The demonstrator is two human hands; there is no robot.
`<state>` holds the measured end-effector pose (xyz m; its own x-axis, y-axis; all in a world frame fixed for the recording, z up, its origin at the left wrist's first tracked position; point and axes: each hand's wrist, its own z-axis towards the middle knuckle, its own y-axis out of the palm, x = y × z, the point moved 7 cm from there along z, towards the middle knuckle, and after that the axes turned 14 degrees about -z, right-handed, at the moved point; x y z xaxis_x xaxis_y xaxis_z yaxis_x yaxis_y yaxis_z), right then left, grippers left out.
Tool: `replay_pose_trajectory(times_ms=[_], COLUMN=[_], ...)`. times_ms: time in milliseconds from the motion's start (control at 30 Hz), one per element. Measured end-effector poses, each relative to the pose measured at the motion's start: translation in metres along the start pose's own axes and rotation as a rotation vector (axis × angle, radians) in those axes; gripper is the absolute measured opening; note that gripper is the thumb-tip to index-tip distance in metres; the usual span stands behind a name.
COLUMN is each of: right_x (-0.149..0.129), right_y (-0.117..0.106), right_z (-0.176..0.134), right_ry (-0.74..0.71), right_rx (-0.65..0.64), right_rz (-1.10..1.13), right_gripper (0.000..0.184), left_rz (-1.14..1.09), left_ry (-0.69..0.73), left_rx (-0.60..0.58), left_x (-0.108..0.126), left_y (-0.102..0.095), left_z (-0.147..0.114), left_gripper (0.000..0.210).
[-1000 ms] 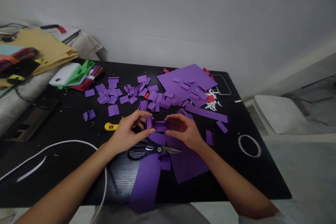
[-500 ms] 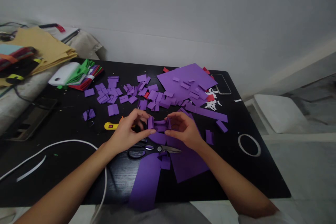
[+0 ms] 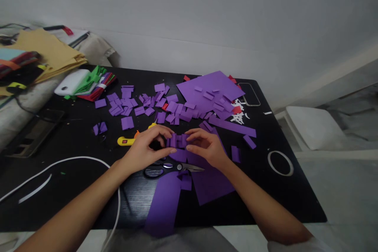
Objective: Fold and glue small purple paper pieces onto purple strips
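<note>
A small folded piece of purple paper [image 3: 177,141] is held up between my two hands. My left hand [image 3: 149,143] pinches its left end between thumb and fingers, and my right hand [image 3: 205,145] pinches the right end the same way. Beneath them lie scissors [image 3: 179,167] with black handles, blades pointing right, on top of purple paper sheets [image 3: 165,201]. Just beyond my left hand is a yellow cutter [image 3: 125,141], partly covered by that hand. Several small folded purple pieces [image 3: 126,123] are scattered farther back.
A large purple sheet [image 3: 191,86] lies at the back, near white scraps [image 3: 237,118] and a phone-shaped object [image 3: 249,94]. On the right is a tape ring [image 3: 291,169]. A white cable [image 3: 79,158] crosses the left side. Colored paper bundles [image 3: 96,86] sit back left.
The folded purple paper between my hands has changed shape: its raised ends now sit closer together, and it looks flatter. Both hands remain in nearly the same place.
</note>
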<state>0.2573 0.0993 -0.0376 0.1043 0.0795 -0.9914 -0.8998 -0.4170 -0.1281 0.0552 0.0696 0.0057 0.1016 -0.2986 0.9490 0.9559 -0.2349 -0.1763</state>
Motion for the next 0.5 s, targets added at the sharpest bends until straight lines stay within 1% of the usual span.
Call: replay_pose_trajectory(times_ms=[67,133,333,400,500], right_x=[0.0,0.001,0.011,0.01,0.006], right_y=[0.0,0.0,0.005,0.005,0.005], right_z=[0.0,0.0,-0.001,-0.001,-0.001], right_ry=[0.007,0.017,0.088,0.088,0.068], right_rx=[0.008,0.03,0.038,0.04,0.039], right_rz=[-0.01,-0.006,0.083,0.075,0.07], right_gripper=[0.019,0.018,0.036,0.039,0.036], left_rz=[0.016,0.033,0.032,-0.02,-0.115], left_ry=[0.036,0.055,0.02,-0.009,-0.083], left_rx=[-0.023,-0.031,-0.046,-0.038,-0.004], left_x=[0.003,0.003,-0.005,-0.008,-0.013], left_y=[0.002,0.004,0.01,0.011,0.011], left_z=[0.0,0.0,-0.002,-0.004,-0.006], left_gripper=[0.02,0.014,0.009,0.012,0.025])
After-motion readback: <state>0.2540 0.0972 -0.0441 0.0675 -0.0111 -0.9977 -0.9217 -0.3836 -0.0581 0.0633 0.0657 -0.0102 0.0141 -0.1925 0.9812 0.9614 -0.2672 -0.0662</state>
